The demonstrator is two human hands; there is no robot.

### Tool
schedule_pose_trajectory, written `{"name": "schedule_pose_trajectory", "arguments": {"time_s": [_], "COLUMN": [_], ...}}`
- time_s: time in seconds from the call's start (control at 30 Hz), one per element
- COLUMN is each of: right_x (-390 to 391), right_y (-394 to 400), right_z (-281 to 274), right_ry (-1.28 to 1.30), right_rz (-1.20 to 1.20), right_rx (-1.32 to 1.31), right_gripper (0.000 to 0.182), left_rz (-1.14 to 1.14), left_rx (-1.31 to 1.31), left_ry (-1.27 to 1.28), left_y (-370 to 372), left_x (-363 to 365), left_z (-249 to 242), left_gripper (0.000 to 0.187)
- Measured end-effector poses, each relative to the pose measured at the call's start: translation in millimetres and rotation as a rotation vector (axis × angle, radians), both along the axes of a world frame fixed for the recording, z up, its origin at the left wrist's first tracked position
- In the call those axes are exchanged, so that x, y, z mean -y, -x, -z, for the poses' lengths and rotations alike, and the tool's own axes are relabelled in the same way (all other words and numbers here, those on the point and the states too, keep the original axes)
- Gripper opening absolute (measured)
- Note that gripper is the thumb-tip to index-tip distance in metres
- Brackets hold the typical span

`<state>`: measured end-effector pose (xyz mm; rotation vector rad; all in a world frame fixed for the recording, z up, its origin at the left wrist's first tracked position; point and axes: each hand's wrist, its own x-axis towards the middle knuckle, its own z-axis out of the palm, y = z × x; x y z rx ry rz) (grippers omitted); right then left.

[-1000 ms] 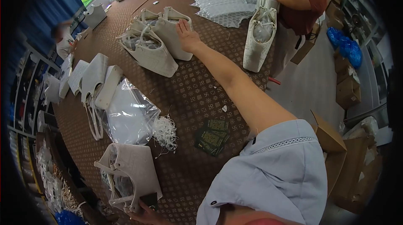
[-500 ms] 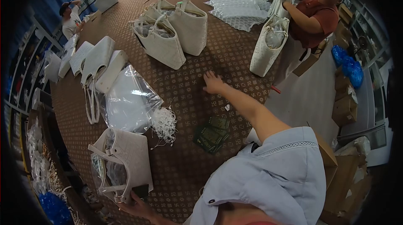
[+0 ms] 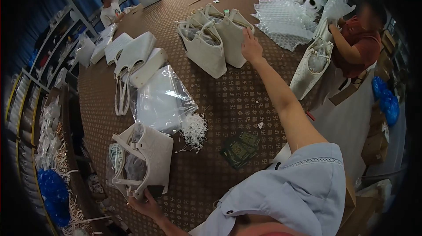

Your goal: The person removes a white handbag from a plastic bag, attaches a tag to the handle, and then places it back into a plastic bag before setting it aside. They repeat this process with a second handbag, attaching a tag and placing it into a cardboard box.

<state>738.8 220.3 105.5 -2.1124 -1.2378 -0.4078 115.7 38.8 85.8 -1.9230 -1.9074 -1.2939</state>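
2 hands in view, both on cream handbags. Left hand (image 3: 147,205) at the near table edge, fingers curled under the bottom corner of a cream bag (image 3: 147,159) lying on its side, clear stuffing visible in its mouth; grip closed on that corner. Just beyond it: a clear plastic sleeve (image 3: 161,99) and a tangle of white strings (image 3: 193,128), then flat bags (image 3: 134,58) farther back. A stack of dark green tags (image 3: 241,149) lies nearer centre on the brown patterned table (image 3: 228,99). Right arm stretched far out; right hand (image 3: 251,47) flat, fingers spread, touching the side of an upright bag (image 3: 233,38) in a standing group. Far right, another person (image 3: 358,38) handles a bag beside bubble wrap (image 3: 281,18).
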Motion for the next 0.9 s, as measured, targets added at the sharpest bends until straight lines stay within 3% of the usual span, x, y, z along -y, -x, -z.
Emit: {"name": "schedule_pose_trajectory", "arguments": {"time_s": [0.27, 0.33, 0.53, 0.67, 0.73, 0.9], "right_x": [-32, -28, 21, 33, 34, 25], "right_y": [-45, -62, -89, -115, -112, -123], "right_z": [-24, -24, -42, -24, -21, -8], "right_ry": [0.269, 0.242, 0.234, 0.173, 0.114, 0.076], "right_rz": [0.093, 0.136, 0.208, 0.194, 0.184, 0.155], "right_rx": [-0.038, -0.002, -0.124, -0.056, -0.030, -0.018], "right_gripper": [0.040, 0.035, 0.035, 0.034, 0.032, 0.031], "left_rz": [-0.042, -0.039, -0.011, -0.032, -0.034, -0.041], "left_rx": [-0.091, 0.145, 0.091, 0.126, -0.030, 0.015], "left_ry": [0.020, 0.090, 0.041, 0.027, -0.025, -0.002], "left_y": [-9, -17, -10, -6, -3, -7], "left_x": [6, 9, 5, 3, 2, 5], "left_z": [-9, -12, -5, -4, -1, -2], "left_gripper": [0.047, 0.048, 0.048, 0.048, 0.048, 0.045]}}
